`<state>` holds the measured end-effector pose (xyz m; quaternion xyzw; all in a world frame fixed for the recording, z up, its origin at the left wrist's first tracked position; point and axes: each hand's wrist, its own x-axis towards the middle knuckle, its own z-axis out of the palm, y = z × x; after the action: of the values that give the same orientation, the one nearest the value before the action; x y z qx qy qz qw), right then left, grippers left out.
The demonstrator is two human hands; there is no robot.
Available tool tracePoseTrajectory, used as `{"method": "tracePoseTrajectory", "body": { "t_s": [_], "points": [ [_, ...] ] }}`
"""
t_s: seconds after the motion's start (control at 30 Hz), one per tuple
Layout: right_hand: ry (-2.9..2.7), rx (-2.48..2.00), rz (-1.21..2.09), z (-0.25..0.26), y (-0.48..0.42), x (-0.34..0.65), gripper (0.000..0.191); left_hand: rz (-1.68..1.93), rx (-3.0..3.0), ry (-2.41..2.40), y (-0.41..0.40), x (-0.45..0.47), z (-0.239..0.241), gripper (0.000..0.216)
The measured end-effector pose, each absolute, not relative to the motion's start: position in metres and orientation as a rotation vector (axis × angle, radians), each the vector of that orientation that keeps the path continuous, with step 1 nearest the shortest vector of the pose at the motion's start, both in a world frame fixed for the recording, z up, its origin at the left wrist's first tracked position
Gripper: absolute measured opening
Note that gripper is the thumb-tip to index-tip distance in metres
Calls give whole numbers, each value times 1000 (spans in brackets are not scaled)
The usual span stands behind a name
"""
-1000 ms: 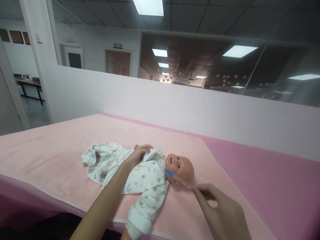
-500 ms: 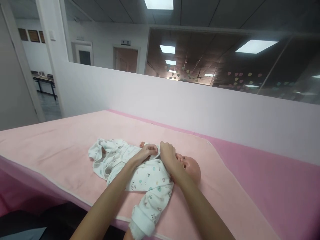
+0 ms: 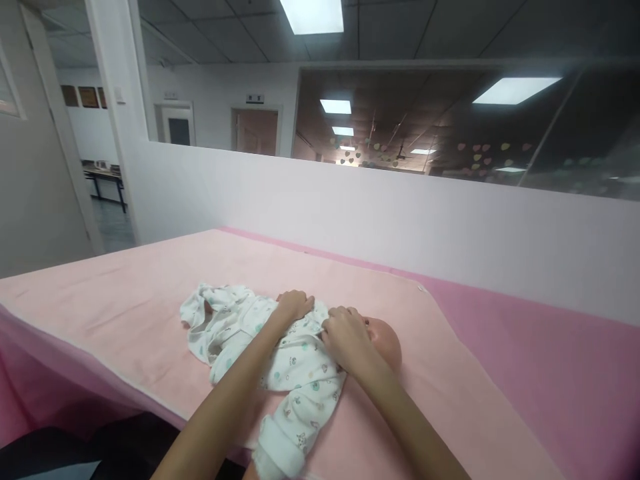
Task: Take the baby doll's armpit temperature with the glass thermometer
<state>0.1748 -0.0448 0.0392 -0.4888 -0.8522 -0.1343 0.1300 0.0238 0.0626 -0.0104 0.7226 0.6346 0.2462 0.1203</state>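
Note:
A baby doll (image 3: 386, 341) lies on its back, its head to the right. It wears a white baby romper (image 3: 300, 363) printed with small coloured figures; the near sleeve reaches toward me and the leg end lies bunched at the left. My left hand (image 3: 296, 305) is closed on the romper's far side at the chest, fingertips partly hidden. At the neckline, my right hand (image 3: 346, 331) has its fingers closed on the romper's cloth, next to the doll's face, and covers part of that face.
Under the doll is a light pink sheet (image 3: 150, 280) over a darker pink surface (image 3: 540, 347), whose near edge runs close to my body. A low white wall (image 3: 350, 213) with glass above stands behind. At the left are a door (image 3: 40, 167) and a distant table (image 3: 103, 175).
My right hand has moved down and slightly right along the neckline, nearer to me. My left hand has turned palm down over the far side of the chest. The view has tilted up slightly.

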Motion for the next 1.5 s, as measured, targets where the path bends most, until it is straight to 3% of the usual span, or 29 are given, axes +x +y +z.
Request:
{"method": "tracePoseTrajectory", "body": {
  "t_s": [0.1,0.27,0.5,0.7,0.8,1.0,1.2,1.5],
  "points": [
    [-2168,-1455,-112,45,-46,212,27,642,2135,1885,52,18,-13,47],
    [-1674,-1277,849,33,-31,263,32,568,2187,1861,46,15,-8,48],
    [-1137,-1027,1295,2,-21,274,38,565,2228,1797,47,13,-9,46],
    [-929,-1005,1696,4,-37,269,47,490,2279,1788,43,9,-9,51],
    [-898,-1001,1607,2,-33,274,47,493,2265,1785,42,9,-8,51],
    [-886,-1016,1067,-13,-10,294,42,485,2286,1800,42,10,-8,51],
    [-1218,-991,1141,-11,-16,280,37,415,2320,1837,43,11,-9,50],
    [-1152,-1018,919,-10,-18,278,40,469,2307,1836,42,11,-9,51]
  ]
}}
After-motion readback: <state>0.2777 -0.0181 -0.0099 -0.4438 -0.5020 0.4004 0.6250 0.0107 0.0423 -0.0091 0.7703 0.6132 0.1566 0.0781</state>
